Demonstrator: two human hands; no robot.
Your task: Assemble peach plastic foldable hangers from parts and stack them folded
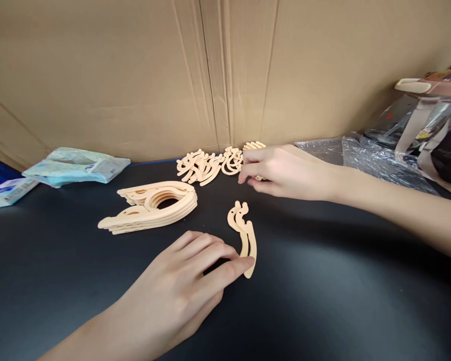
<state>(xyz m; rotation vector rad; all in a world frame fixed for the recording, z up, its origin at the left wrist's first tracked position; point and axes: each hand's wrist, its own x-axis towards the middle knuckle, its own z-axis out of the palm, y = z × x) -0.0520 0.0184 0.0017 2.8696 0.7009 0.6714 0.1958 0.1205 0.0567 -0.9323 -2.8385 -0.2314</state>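
Observation:
Two curved beige plastic folding-hanger arms (251, 240) lie side by side on the black tabletop. My left hand (195, 278) is closed at their lower ends, its thumb resting on the right-hand one. Farther back, my right hand (281, 170) is over a group of small beige hook-shaped pieces (254, 146), its fingers curled down among them. What those fingertips grip, if anything, is hidden. More curved hook pieces (199, 165) lie heaped to the left of that hand. Left of centre sits a neat stack of V-shaped beige hangers (154, 208).
Light-blue soft packs (77, 165) lie at the back left. Crumpled clear plastic wrap (376, 155) spreads at the back right, beside a clear bottle with a pinkish lid (432, 85) and strap. A cardboard wall (128, 75) stands behind the table (323, 301).

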